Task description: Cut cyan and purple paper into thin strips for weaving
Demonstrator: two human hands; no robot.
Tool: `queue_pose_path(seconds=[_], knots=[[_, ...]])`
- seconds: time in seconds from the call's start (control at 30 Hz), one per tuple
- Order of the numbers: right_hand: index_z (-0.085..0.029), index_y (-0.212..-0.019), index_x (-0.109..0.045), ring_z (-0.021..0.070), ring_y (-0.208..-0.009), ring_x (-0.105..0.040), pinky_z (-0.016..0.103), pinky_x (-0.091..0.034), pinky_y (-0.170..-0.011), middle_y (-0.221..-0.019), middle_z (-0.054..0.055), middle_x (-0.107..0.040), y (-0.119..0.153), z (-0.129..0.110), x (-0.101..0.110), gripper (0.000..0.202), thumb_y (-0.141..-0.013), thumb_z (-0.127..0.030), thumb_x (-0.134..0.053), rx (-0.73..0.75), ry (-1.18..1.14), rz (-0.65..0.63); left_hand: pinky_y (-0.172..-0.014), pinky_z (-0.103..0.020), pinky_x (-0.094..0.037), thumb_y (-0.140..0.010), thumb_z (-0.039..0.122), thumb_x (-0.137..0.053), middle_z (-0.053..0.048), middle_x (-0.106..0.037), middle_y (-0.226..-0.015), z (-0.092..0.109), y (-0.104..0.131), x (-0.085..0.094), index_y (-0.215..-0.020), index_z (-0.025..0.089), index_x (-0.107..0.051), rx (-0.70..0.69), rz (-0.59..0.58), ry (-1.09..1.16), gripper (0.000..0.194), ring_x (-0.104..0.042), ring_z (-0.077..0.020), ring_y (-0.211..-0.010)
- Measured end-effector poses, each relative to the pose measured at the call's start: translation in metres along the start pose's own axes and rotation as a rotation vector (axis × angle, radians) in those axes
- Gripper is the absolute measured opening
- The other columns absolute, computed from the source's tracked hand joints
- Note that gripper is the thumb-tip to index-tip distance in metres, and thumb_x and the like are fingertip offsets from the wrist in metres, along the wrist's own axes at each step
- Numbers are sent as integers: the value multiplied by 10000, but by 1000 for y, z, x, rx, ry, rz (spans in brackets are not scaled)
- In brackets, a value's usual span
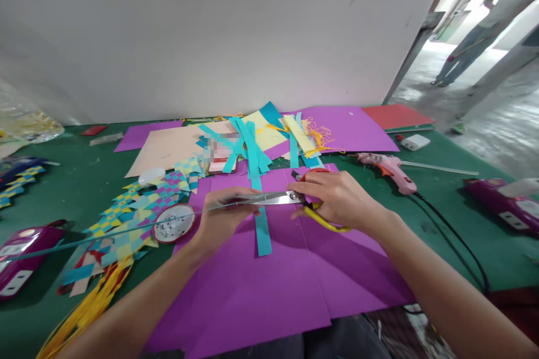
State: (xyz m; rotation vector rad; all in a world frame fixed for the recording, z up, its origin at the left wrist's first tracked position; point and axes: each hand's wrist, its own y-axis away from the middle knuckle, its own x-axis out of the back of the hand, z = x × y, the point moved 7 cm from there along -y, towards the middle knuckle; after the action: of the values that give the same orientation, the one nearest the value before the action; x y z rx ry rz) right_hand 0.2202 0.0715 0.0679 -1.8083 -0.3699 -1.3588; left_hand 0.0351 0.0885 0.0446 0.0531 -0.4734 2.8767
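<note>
My right hand (337, 197) is wrapped round the red and yellow handles of the scissors (280, 198). The blades point left toward my left hand (225, 213), whose fingers are pinched together on a thin teal strip (105, 231) that trails down to the left. Under the blades, a turquoise paper strip (263, 235) lies on the large purple sheets (269, 303). More turquoise strips (252, 151) are piled just beyond my hands.
A pink glue gun (393, 171) with a black cord lies right. Left are a dish of small beads (174, 223), woven paper pieces (126, 224), yellow tassels (90, 314) and a purple power strip (25, 258). A person (475, 45) stands far back right.
</note>
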Motion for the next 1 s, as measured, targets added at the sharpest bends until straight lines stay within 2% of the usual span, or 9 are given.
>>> queue_pose_path(seconds=[0.17,0.3,0.37,0.53,0.73,1.0], knots=[[-190,-1041,-659,140,-692,-556,252,-332,-559,-766,28,-613,-3,-2,3,361,-861,-484,-551,-44,-39,21,-517,-186,-546,-675,68,-724,9,-719,-638,-4,1,-1,-734,188,-739,28,9,32,135,-646,-112,-525],[-176,-1101,-619,162,-785,-552,251,-384,-620,-879,56,-610,-5,3,7,559,-771,-624,-568,-93,-149,31,-546,-196,-553,-692,98,-736,-19,-748,-715,-2,1,-3,-746,182,-737,48,4,34,100,-688,-147,-618],[-170,-1110,-614,163,-778,-536,259,-400,-646,-880,60,-596,-5,6,8,593,-754,-642,-569,-94,-159,31,-559,-201,-556,-708,112,-730,-33,-755,-750,1,0,-3,-775,178,-742,49,1,17,96,-694,-154,-644],[-170,-1082,-637,160,-755,-525,269,-400,-640,-863,62,-586,-2,7,8,528,-785,-601,-569,-37,-57,12,-531,-209,-553,-708,141,-732,-37,-745,-726,5,-1,0,-791,179,-746,-22,2,-49,92,-660,-137,-570],[-177,-1061,-655,161,-746,-538,270,-375,-600,-854,60,-593,-3,-2,5,535,-792,-623,-537,6,4,24,-551,-234,-565,-682,200,-757,-37,-736,-710,1,1,3,-785,178,-729,-58,-8,-134,109,-645,-138,-548],[-178,-1046,-663,148,-707,-535,265,-352,-578,-816,44,-598,-3,-3,5,491,-807,-591,-549,1,3,23,-543,-234,-571,-683,191,-754,-17,-733,-699,2,1,0,-774,208,-732,-41,-15,-52,95,-659,-142,-542]])
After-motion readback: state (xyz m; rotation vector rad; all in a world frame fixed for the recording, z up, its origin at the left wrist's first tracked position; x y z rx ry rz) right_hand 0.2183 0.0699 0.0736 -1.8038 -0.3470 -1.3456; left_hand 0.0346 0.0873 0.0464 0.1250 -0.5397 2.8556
